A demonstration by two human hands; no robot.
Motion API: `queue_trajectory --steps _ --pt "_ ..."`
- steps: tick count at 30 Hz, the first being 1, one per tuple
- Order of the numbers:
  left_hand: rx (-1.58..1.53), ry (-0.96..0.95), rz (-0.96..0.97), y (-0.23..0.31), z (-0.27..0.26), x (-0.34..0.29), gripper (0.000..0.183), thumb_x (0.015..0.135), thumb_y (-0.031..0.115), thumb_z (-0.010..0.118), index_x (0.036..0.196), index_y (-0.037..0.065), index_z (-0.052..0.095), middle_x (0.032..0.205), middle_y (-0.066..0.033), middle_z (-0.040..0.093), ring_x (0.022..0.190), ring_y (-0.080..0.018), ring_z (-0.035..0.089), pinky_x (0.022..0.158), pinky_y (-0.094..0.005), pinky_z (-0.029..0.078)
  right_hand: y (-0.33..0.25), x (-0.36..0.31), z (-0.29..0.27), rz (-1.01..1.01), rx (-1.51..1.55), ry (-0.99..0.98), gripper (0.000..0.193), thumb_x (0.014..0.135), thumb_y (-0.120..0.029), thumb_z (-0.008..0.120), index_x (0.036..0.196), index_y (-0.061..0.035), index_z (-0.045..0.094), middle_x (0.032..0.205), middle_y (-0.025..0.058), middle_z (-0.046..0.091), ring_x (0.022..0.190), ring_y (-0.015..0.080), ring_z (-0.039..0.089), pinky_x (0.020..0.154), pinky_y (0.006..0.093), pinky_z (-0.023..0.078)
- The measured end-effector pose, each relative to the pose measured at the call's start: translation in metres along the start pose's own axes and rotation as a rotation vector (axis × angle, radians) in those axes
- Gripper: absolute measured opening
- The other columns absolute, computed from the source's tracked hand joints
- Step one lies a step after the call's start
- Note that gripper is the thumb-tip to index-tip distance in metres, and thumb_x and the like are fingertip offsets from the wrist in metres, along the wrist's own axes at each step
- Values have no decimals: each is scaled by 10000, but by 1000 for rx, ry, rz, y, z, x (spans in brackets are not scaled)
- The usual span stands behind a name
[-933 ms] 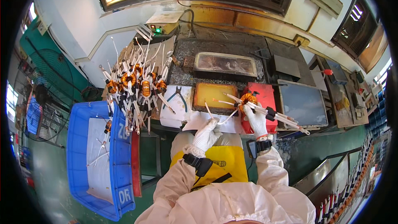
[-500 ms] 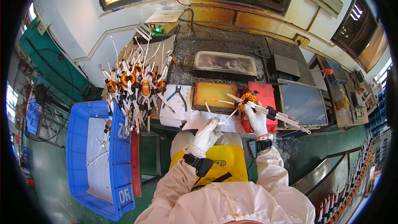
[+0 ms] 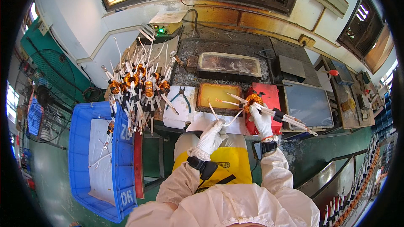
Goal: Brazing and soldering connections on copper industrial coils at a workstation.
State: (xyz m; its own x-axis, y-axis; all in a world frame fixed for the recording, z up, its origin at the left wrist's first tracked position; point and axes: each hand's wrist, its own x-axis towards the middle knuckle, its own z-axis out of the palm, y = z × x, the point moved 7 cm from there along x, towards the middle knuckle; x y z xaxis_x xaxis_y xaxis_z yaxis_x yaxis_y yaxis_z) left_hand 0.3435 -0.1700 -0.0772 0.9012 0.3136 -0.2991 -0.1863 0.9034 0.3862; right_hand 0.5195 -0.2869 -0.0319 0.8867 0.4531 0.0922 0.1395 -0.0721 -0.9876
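Observation:
My right hand (image 3: 261, 122), in a white glove, is closed round a copper-wound ring coil (image 3: 254, 99) over the red block (image 3: 270, 94). White-sleeved leads stick out of the coil to both sides; those on the right have black sleeves at their base. My left hand (image 3: 211, 136), also gloved, pinches a bent white-sleeved lead (image 3: 232, 120) that runs toward the coil. The lead's other end rises above my left fingers, in front of a tray of yellowish liquid (image 3: 219, 94). My fingertips partly hide the grip.
On the left, a pile of similar coils (image 3: 136, 80) stands above a blue crate (image 3: 82, 155). Cutting pliers (image 3: 180, 99) lie on white paper. Behind the yellow tray is a rectangular metal pot (image 3: 229, 64); a grey-surfaced tray (image 3: 309, 105) lies to the right.
Both hands keep their grips with barely any motion. The whole view has shifted very slightly.

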Motion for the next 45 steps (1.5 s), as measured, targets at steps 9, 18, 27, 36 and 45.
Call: queue_trajectory --steps 9,18,27,36,45 --pt "213 -11 49 -14 36 -3 165 922 198 506 1019 67 529 839 -53 569 694 -155 576 633 -312 508 -8 -2 -2 -63 44 44 213 817 -141 648 932 3 543 789 42 627 556 70 546 469 216 434" --pt "1035 -35 244 -33 63 -7 237 932 284 466 994 75 559 876 -31 575 839 -129 523 796 -254 410 -3 -2 -4 -9 115 24 183 830 -160 632 890 -10 546 721 31 607 501 77 533 431 216 419" --pt "769 15 253 -4 45 -5 267 946 283 452 1055 55 539 860 -15 575 753 -66 530 664 -195 445 6 3 -8 82 300 37 183 877 -230 568 923 -60 516 670 2 487 455 85 456 408 227 385" --pt "611 71 125 30 44 -40 340 932 343 477 1067 39 549 917 -16 564 824 -90 513 740 -218 414 -19 10 -7 69 368 -4 238 914 -342 490 943 -109 525 763 12 552 461 73 440 403 219 388" --pt "849 522 437 129 -93 -109 301 875 264 528 1049 20 548 893 -106 588 793 -176 576 706 -288 498 -19 67 -16 128 558 142 383 891 -475 481 1038 -125 532 885 36 626 713 173 638 391 194 386"
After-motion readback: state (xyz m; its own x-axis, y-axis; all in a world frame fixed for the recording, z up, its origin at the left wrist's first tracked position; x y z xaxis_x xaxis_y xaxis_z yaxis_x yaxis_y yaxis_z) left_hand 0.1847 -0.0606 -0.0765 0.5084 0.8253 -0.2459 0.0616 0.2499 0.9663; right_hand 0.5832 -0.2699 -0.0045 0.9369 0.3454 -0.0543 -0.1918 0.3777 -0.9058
